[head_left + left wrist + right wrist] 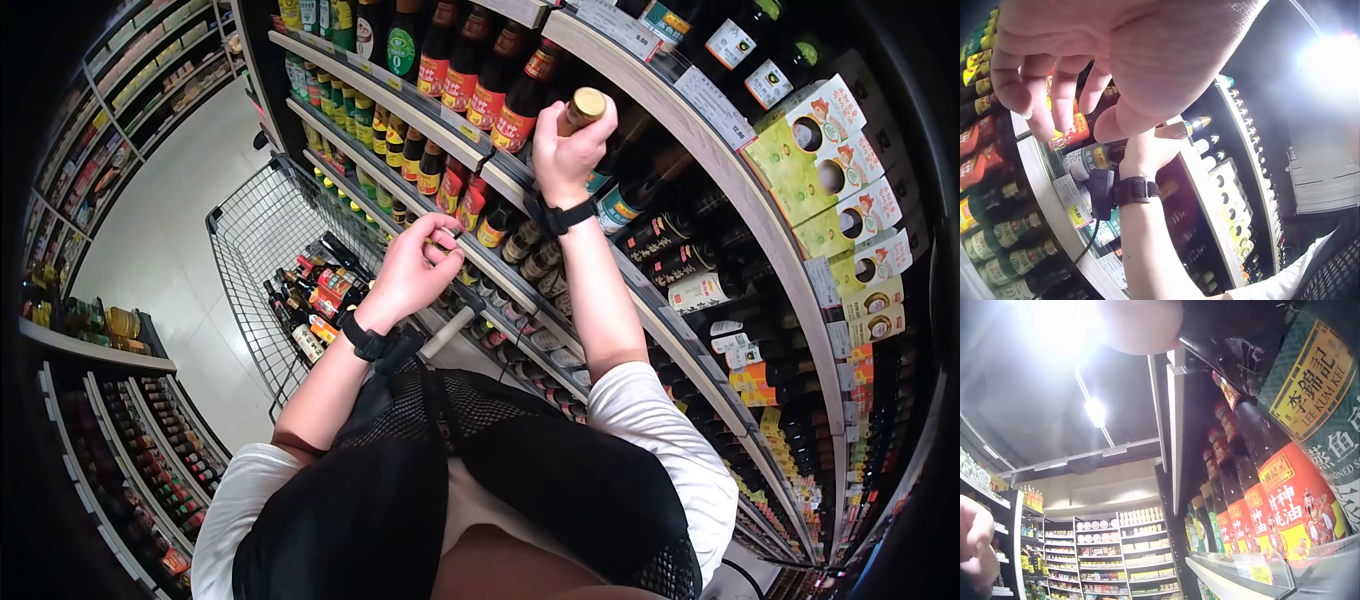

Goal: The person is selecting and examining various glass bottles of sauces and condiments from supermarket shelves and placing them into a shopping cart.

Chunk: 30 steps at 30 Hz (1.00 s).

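Woodgrain shelving (690,127), glass bottle (587,104) in right fingers (604,129)

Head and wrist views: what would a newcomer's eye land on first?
Probably the right hand at the shelf, gripping a dark glass bottle by its neck, its round gold cap showing above the fist. Beside it, the row of dark bottles with bright red labels stands out. Lower left in the head view, the black wire shopping cart carrying bottles contrasts with the pale floor.
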Motion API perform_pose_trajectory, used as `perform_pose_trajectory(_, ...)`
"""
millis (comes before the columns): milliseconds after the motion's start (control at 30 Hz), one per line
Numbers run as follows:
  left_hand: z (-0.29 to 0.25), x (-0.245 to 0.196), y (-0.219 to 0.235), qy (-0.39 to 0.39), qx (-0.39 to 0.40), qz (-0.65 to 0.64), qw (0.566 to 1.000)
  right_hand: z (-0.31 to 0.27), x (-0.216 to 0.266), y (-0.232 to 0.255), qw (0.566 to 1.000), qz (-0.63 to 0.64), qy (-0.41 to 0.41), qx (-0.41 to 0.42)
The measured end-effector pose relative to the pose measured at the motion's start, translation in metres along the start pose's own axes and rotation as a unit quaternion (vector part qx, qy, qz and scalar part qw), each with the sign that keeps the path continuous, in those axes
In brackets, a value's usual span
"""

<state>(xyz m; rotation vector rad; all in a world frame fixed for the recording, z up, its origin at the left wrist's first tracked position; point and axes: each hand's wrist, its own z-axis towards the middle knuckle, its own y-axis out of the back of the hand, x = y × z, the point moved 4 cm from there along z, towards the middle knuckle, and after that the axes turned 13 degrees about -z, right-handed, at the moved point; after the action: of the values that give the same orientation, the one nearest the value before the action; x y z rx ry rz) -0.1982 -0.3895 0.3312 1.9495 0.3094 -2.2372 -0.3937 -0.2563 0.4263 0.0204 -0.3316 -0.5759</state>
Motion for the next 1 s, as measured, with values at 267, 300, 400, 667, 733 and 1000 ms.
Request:
perform_pose_trajectory(267,0.001,-0.017,0.009,-0.039,-0.022,-0.022,0.999,0.040,0.039,0.043,0.991,0.130,-0.022,-0.011)
perform_pose_trajectory(300,0.003,-0.018,0.010,-0.040,-0.024,-0.014,0.999,0.044,0.039,0.044,0.989,0.142,-0.026,-0.017)
perform_pose_trajectory(400,-0.009,-0.051,0.006,-0.106,-0.044,0.000,0.993,0.054,0.059,0.055,0.909,0.376,-0.163,0.073)
perform_pose_trajectory(667,-0.031,-0.075,-0.001,-0.162,0.008,-0.021,0.986,0.047,0.092,0.042,0.752,0.527,-0.295,0.262)
perform_pose_trajectory(733,-0.043,-0.089,-0.005,-0.166,0.031,-0.020,0.985,0.042,0.105,0.038,0.703,0.561,-0.334,0.281)
perform_pose_trajectory(1000,-0.071,-0.101,-0.005,-0.147,0.000,0.018,0.989,0.034,0.129,0.019,0.645,0.611,-0.328,0.320)
